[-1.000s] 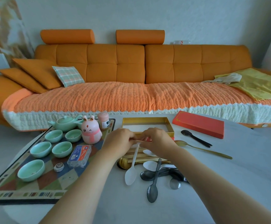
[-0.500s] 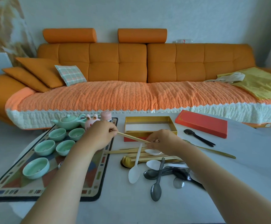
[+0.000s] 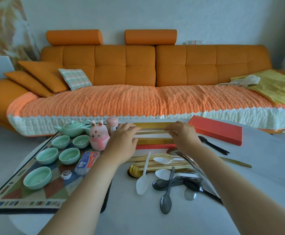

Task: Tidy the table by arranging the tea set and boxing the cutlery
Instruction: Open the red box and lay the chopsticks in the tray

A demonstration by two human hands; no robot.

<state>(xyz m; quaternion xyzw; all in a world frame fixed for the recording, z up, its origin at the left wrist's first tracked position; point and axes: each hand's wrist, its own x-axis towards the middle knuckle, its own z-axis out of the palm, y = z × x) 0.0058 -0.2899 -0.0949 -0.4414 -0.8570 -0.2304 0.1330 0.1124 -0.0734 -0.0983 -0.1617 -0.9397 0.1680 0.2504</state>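
Left grip (image 3: 123, 141) and right grip (image 3: 184, 138) each pinch an end of the chopstick (image 3: 152, 131); it spans level between them, over the gold box (image 3: 155, 141) near the tabletop (image 3: 260, 180) far edge.

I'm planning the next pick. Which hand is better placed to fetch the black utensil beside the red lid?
Right. The right hand sits at the right end of the box, next to the black utensil; the left hand is across it, by the teacups.
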